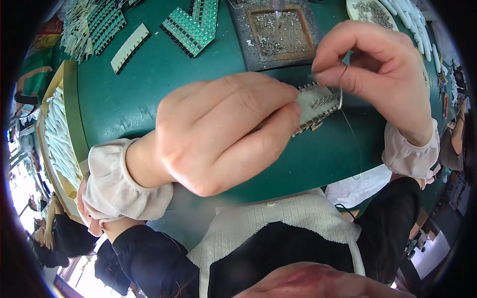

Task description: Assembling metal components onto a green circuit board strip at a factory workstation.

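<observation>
My left hand (228, 129) is closed, its thumb and fingers gripping the left end of a pale strip board (313, 102) with metal pins along both long edges. Several small thin metal pieces (325, 103) lie on the board's face. Just above its right end, my right hand (380, 74) pinches thumb and forefinger together; what lies between the tips is too small to name. A fine wire (354, 134) curves down from the board's right end, by a small white loop (340, 102). The left hand's palm side and the covered board end are hidden.
Beyond the hands sits a dark tray (252, 47) of grey metal crumbs. Green circuit boards (191, 30) and a pale strip (130, 48) lie far left. A yellow box (71, 109) holds white tubes at left. A pale dish (352, 11) of small metal pieces stands far right, beside white tubes (421, 32).
</observation>
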Demonstrator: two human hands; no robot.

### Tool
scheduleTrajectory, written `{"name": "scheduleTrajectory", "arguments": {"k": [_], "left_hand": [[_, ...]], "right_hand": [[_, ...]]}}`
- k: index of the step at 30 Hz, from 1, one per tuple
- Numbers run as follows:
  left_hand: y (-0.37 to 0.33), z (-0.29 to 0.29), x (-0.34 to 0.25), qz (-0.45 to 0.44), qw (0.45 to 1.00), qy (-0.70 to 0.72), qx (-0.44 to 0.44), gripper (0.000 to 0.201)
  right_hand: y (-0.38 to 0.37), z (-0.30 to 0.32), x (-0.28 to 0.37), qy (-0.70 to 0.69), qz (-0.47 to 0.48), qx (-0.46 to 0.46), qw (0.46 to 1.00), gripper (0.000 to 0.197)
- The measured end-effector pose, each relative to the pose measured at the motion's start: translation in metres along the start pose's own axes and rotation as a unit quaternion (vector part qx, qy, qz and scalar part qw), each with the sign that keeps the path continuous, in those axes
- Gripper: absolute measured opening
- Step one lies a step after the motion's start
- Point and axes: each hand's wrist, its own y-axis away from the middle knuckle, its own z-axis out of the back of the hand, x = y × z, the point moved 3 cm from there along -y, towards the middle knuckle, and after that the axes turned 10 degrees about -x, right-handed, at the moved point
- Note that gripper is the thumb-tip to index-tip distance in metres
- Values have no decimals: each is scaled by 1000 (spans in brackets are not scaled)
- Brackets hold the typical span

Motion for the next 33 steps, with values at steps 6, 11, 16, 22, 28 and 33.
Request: {"name": "scheduleTrajectory", "arguments": {"k": [6,11,16,22,28,33], "left_hand": [[3,-1,-4,-16,1000,-21,6,36],[1,-1,-1,-17,1000,-8,7,38],[2,-3,-2,-19,999,48,-11,40],[2,0,-9,-6,998,63,7,38],[-4,1,-4,169,976,129,45,22],[12,-10,26,533,800,273,-33,4]], "right_hand": [[-5,-8,1,26,-12,88,996,11],[-7,-5,-3,-8,-21,102,995,11],[-7,-8,-5,-20,-27,113,993,15],[-2,-8,-8,-39,-43,52,997,22],[-6,0,-5,19,-42,-44,998,21],[-12,1,-10,101,53,-112,987,17]]}}
